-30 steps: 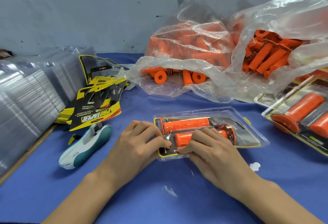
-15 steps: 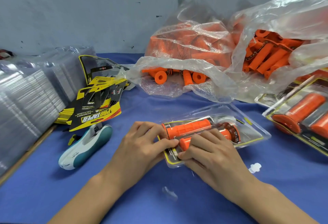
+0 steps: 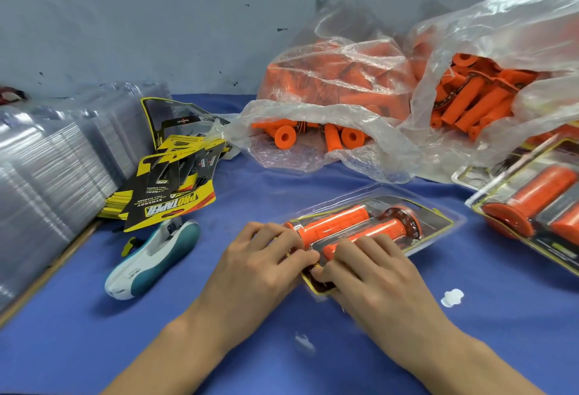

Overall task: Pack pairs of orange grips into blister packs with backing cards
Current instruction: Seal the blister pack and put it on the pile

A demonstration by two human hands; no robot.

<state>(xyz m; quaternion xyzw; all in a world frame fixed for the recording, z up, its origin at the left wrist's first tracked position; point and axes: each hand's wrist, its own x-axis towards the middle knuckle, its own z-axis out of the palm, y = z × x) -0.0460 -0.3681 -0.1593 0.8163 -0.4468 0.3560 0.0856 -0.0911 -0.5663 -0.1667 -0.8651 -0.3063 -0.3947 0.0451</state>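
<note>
Smooth glossy clear plastic on blister pack; orange grips inside matt, rubbery-looking w/ fine ribbing; backing cards printed card, slight sheen; desk blue matt cloth; bags thin crinkly transp. film; hand tool glossy white/teal plastic

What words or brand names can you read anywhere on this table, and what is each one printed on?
"PROTAPER": upside down on the top backing card of the yellow-and-black pile.
"SYNERGY": same card, beside it, also upside down.
Too small or blurred to read: that card's fine print, the mark on the stapler, the card print inside the blister pack being handled, and the finished pack at right.
</note>
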